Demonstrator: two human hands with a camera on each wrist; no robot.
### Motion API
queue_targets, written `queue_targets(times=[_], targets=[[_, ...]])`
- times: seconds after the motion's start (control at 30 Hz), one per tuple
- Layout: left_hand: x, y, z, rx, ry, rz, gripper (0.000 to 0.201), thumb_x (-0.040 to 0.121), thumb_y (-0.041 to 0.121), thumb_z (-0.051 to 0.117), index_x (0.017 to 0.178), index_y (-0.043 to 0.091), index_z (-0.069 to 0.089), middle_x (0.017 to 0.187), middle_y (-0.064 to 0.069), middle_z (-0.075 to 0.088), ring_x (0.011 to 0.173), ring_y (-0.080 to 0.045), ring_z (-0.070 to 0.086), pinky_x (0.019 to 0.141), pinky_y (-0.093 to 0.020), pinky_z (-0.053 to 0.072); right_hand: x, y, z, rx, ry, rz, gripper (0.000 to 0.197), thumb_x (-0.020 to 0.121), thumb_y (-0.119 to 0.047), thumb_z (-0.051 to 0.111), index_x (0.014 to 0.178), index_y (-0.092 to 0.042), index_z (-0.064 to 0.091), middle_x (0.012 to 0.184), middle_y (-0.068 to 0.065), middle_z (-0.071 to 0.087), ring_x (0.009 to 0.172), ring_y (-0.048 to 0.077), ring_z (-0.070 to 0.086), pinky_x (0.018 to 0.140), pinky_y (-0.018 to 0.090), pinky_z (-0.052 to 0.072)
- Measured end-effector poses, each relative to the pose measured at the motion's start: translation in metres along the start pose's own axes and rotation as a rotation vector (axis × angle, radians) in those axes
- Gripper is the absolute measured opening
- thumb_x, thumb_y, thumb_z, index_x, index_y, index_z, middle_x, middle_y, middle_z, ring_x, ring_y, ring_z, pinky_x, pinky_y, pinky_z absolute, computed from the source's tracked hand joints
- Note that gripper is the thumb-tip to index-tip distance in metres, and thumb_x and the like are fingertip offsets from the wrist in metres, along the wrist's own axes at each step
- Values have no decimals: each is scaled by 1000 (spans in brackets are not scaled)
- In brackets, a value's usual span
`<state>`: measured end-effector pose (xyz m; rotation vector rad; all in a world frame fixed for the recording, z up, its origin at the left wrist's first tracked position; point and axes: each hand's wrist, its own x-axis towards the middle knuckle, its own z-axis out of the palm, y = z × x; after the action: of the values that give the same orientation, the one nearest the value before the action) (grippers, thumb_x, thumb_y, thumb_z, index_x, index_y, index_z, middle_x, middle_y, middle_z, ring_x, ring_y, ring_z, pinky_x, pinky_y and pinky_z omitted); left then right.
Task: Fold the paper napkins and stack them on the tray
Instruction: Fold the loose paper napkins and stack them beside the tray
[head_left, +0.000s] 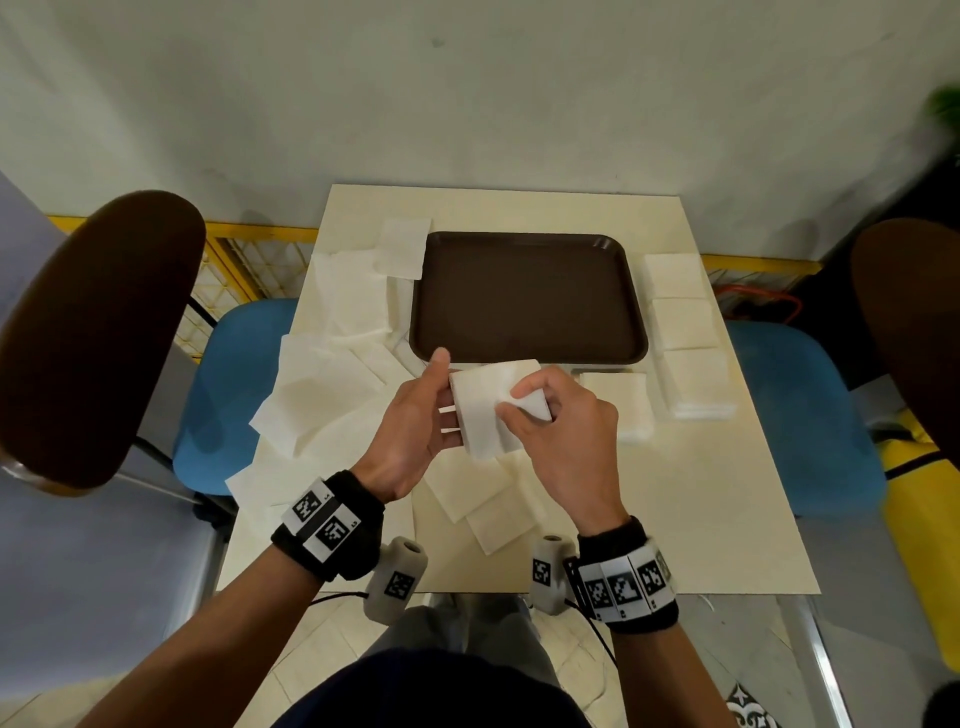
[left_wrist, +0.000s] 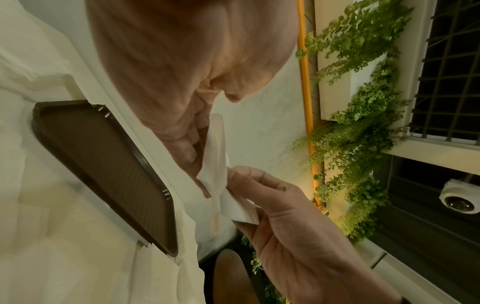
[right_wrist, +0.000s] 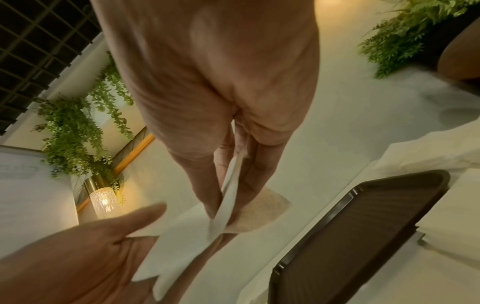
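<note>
Head view: napkin (head_left: 488, 410) between both hands.

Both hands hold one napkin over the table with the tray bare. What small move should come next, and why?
Probably bring the corner pinched by the right hand across to close the fold. The napkin is only half folded, lying on the left hand, and the tray holds nothing yet.

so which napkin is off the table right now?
The napkin held between both hands, just in front of the tray. Left hand supports it, right hand pinches its corner. All others lie on the table.
</note>
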<state>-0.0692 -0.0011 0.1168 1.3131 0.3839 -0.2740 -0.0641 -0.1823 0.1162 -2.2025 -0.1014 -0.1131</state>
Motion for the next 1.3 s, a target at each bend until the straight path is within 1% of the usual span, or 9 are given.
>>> queue_targets(times=[0.13,0.2,0.33,0.5,0.7,0.87,1.0,1.1,1.3], targets=[[4,-9,2,275,4,206,35,111,44,51,118,16,71,113,-13,73,107,-33,73,90,-55,64,-2,4,-2,-31,-12,-3,23,91,-36,87,102,-27,68,70,-20,53,68,-4,57,61,8,40],[10,-14,1,435,24,294,38,112,48,48,107,16,68,101,-13,70,94,-34,69,82,-58,62,-1,7,-5,-37,-5,-6,27,94,-42,82,107,-29,62,84,-13,60,73,3,60,63,10,42],[12,-14,8,728,-83,392,34,116,40,36,91,26,55,80,4,57,71,-7,50,68,-28,42,4,19,-11,-200,-10,-132,34,106,-56,58,123,-28,50,129,-6,51,104,15,57,79,30,53],[15,-17,27,770,-194,356,40,116,39,33,92,12,50,79,-8,53,67,-8,42,63,-24,35,12,39,-9,-346,-198,-212,19,115,-47,33,102,-34,40,91,-10,59,84,16,52,78,39,45],[36,-31,52,702,-114,308,40,116,39,35,87,14,47,79,-1,55,69,-7,47,67,-22,39,19,70,-24,-90,-218,-104,26,116,-38,43,93,-28,45,78,-11,52,73,13,51,68,38,41],[66,-48,81,679,-45,263,42,116,39,36,83,16,49,81,1,59,75,-12,51,72,-32,42,36,111,-52,30,-104,44,35,113,-34,53,82,-21,45,73,-2,54,69,15,49,65,33,42],[92,-60,115,683,-60,253,42,116,35,39,84,17,58,79,-1,63,70,-11,55,66,-25,43,56,137,-63,48,46,200,42,109,-38,62,76,-19,43,68,0,51,63,7,43,60,21,34],[116,-71,136,700,-30,257,43,115,33,43,89,6,64,82,-14,67,75,-27,59,69,-39,44,70,152,-70,73,83,334,36,104,-41,69,87,-18,48,73,2,60,63,7,51,63,28,41],[157,-87,163,686,40,203,22,108,28,62,100,9,69,83,-4,67,71,-12,57,66,-25,43,87,183,-81,-17,-6,363,25,101,-30,77,106,-26,52,85,-13,67,77,3,65,67,22,50]])
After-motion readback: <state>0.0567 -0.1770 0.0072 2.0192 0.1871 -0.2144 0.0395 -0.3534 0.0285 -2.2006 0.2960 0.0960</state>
